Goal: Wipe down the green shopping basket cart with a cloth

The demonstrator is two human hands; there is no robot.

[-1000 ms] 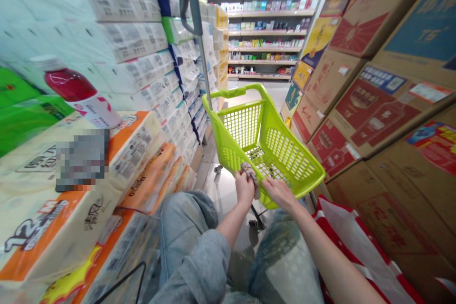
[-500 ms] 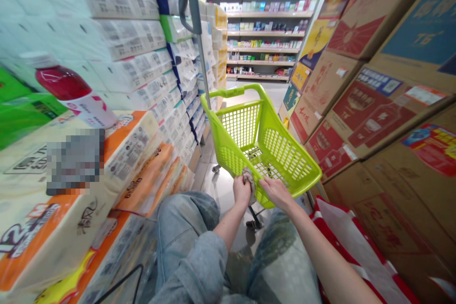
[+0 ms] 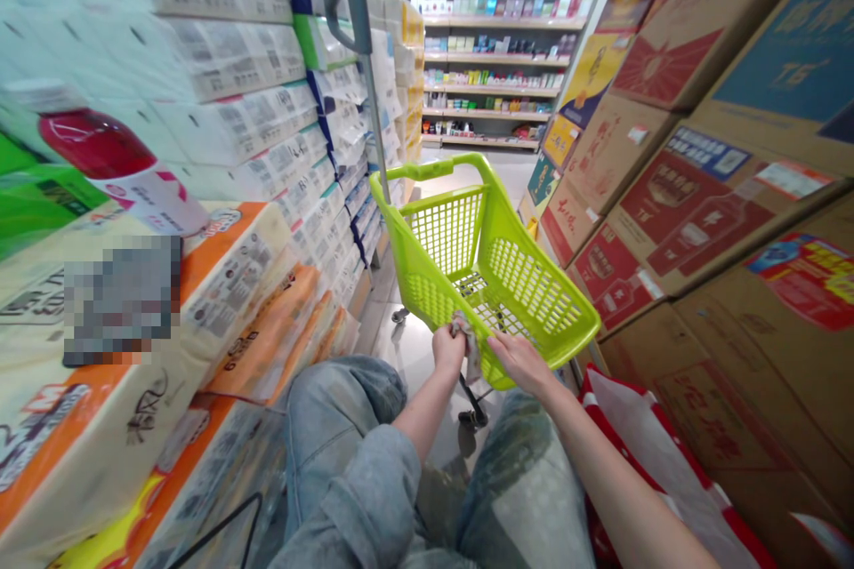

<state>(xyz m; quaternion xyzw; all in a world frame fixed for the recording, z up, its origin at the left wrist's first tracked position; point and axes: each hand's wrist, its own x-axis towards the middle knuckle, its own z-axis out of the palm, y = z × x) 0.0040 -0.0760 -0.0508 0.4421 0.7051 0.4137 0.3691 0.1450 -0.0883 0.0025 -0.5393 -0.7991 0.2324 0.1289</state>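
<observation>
A lime-green plastic shopping basket cart (image 3: pixel 440 289) stands on small wheels before my knees, its mesh basket facing up. My left hand (image 3: pixel 449 348) is closed on a crumpled greyish cloth (image 3: pixel 472 352) at the basket's near rim. Just right of it, my right hand (image 3: pixel 519 361) grips that same rim, thumb on top and the other fingers partly hidden. From the cart's left side rises a long metal pull rod with a grey loop handle (image 3: pixel 358 9).
Packs of tissue paper (image 3: pixel 233 284) are stacked at my left, with a red-topped bottle (image 3: pixel 126 164) and a blurred-out dark flat object (image 3: pixel 124 298) on them. Cardboard cartons (image 3: pixel 707 204) wall the right side, a red-and-white bag (image 3: pixel 657 427) below. Stocked shelves (image 3: pixel 494 58) stand ahead.
The view has shifted slightly, so the bottle and tissue packs sit further left. My left hand and the cloth have hardly moved along the rim; the right hand keeps its grip.
</observation>
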